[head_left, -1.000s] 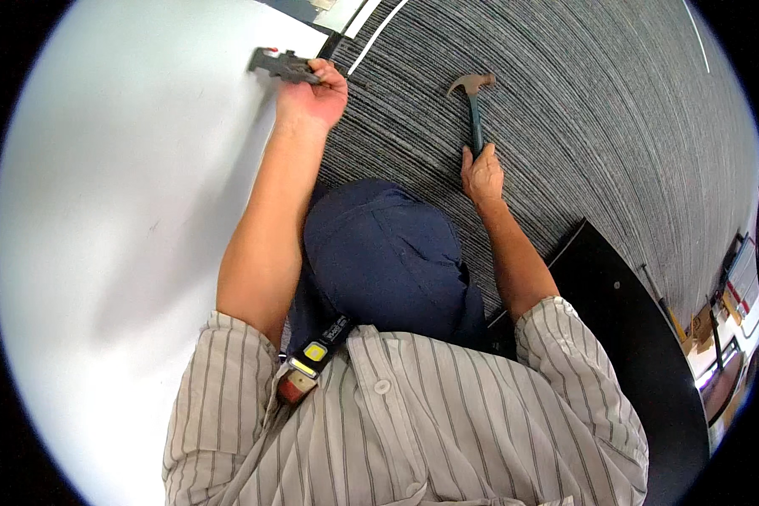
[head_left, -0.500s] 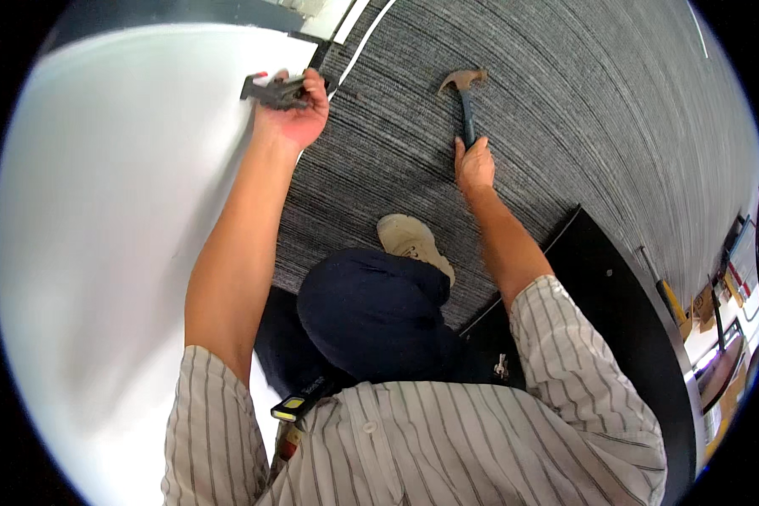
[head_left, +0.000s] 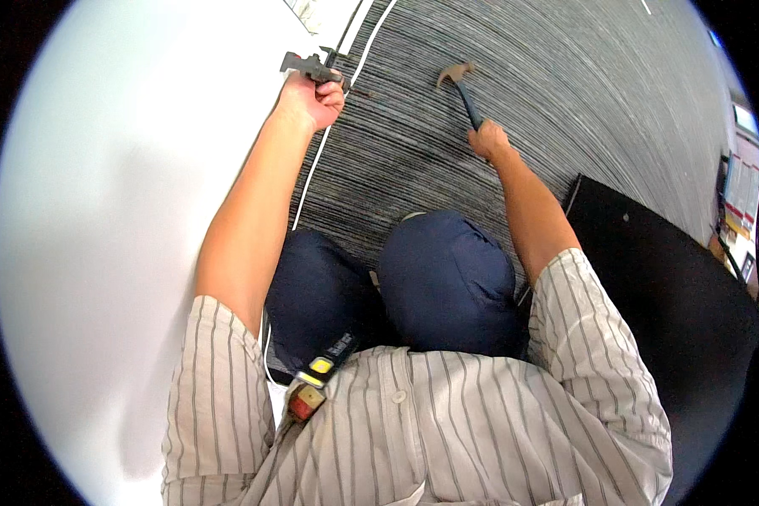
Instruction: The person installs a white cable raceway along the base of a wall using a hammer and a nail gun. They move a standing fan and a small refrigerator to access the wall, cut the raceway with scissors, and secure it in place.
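Beside a white cable [head_left: 309, 175], the left hand [head_left: 312, 103] curls closed around a dark tool [head_left: 312, 67]. Well right of the cable, the right hand [head_left: 489, 139] is clenched around a hammer [head_left: 465, 96].

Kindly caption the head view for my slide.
Left hand holds a dark tool, right hand a claw hammer, grey carpet below.

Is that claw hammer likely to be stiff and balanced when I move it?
The claw hammer probably feels top-heavy: its brownish head looks metal, on a slim handle. It should stay stiff, as that handle looks straight. The curved claw might snag the ribbed carpet if dragged.
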Demonstrator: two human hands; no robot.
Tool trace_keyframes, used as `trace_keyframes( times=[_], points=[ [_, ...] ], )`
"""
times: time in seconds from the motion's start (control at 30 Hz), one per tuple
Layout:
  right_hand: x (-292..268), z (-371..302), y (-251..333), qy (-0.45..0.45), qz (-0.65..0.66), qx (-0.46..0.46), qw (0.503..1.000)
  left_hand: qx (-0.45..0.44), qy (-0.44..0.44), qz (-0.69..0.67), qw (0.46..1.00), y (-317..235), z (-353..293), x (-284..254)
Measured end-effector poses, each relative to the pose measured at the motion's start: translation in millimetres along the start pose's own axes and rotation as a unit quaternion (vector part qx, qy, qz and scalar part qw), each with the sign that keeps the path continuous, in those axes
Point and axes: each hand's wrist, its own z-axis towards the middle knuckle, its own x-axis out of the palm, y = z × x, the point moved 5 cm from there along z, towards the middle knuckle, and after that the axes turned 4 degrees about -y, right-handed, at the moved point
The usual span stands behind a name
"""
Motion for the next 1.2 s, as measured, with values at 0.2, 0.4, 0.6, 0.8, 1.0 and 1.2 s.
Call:
trace_keyframes(
  times=[0.2, 0.4, 0.6, 0.8, 1.0, 1.2],
  points=[
    [-137.9, -81.6, 67.2, 0.059, 0.175, 0.087, 0.979, -0.023, 0.021, -0.008, 0.999, -3.9, 14.8, -1.7],
    [-236.5, -114.0, 87.8, 0.011, 0.613, 0.077, 0.787, -0.043, 0.022, -0.022, 0.999, -3.0, 32.6, 0.8],
    [-130.1, -188.3, 160.2, -0.143, 0.893, 0.088, 0.418, -0.044, 0.04, -0.003, 0.998, -5.5, 40.1, -4.7],
    [20.2, -213.0, 208.9, 0.02, 0.9, 0.235, 0.368, -0.027, 0.011, 0.021, 0.999, -6.0, 28.0, -2.1],
    [32.7, -206.0, 247.4, 0.077, 0.904, 0.203, 0.368, -0.039, 0.001, -0.001, 0.999, -10.0, 30.3, -0.9],
    [19.2, -178.8, 211.6, -0.068, 0.92, 0.226, 0.312, -0.033, -0.022, 0.009, 0.999, -5.1, 18.0, 7.6]
  ],
)
